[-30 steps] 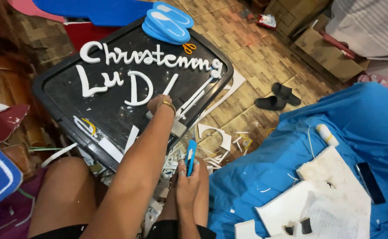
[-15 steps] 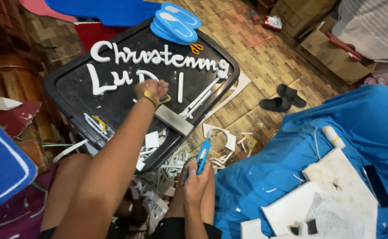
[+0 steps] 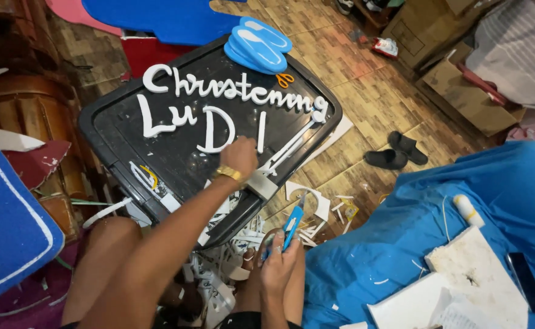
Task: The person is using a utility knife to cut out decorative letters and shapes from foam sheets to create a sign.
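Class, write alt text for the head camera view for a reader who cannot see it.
Seen from above, a person's left hand rests on a black bin lid beside white foam letters laid out in two rows. The right hand holds a blue utility knife over white foam scraps on the floor, with blue cloth to the right.
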